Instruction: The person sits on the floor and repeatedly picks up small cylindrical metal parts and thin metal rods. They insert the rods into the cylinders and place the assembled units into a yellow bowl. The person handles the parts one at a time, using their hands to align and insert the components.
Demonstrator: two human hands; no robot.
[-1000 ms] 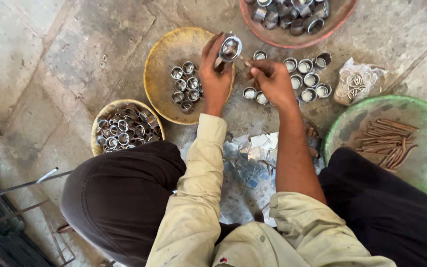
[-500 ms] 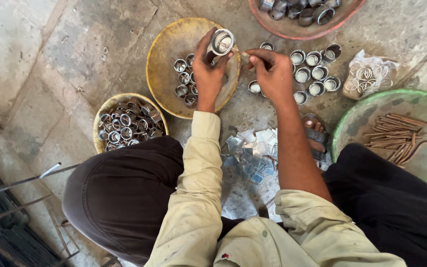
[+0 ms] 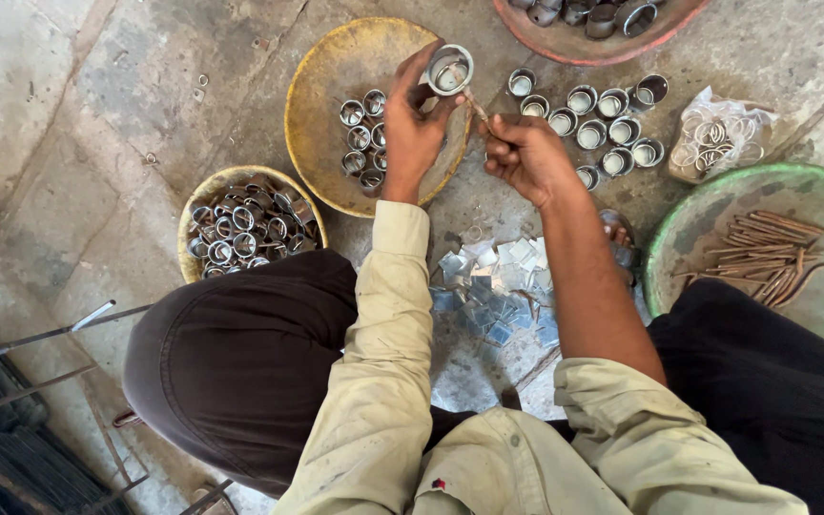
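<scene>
Your left hand (image 3: 412,129) holds one small round shiny metal cup (image 3: 449,71), with the fingers wrapped tight around its side. You hold it up over the edge of the big flat yellow bowl (image 3: 326,114). Your right hand (image 3: 526,157) is closed in a fist around a thin stick tool (image 3: 477,107). The tip of the tool touches the rim of the cup, right between your two hands.

How far along is the work? It looks to be in the middle. In the yellow bowl lie about eight small cups (image 3: 364,138), close together near your left wrist. On the grey stone floor (image 3: 97,143), past your right hand, stand about eleven more cups (image 3: 607,119) in rows, open side up. I cannot tell which group is done and which is waiting.

By your left knee sits a smaller round tan bowl (image 3: 197,195), packed full of shiny metal rings (image 3: 245,229). There are too many to count, surely more than twenty. At the top edge is a red bowl (image 3: 593,46) with about five bigger metal pieces showing. A clear plastic bag (image 3: 722,129) holds a bunch of thin rings. The green round tray (image 3: 708,238) on your right holds about a dozen rusty brown rods (image 3: 765,253). Between your knees is a pile of small silver square pieces (image 3: 498,286), too jumbled to count.
</scene>
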